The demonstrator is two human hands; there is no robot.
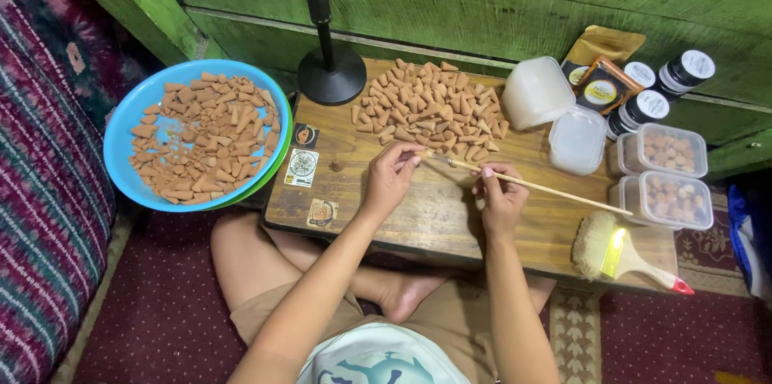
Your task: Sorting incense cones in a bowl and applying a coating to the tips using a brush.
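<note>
- Terracotta-brown cone (421, 156): pinched in left hand (392, 179) fingertips, held over wooden table (418, 215) just below the cone pile (430, 106).
- Right hand (500, 197): closed on thin wooden stick (531, 185), tip aimed at the cone, prob. for steady poking.
- Blue bowl (133, 123) w/ more cones sits at left, within reach.
</note>
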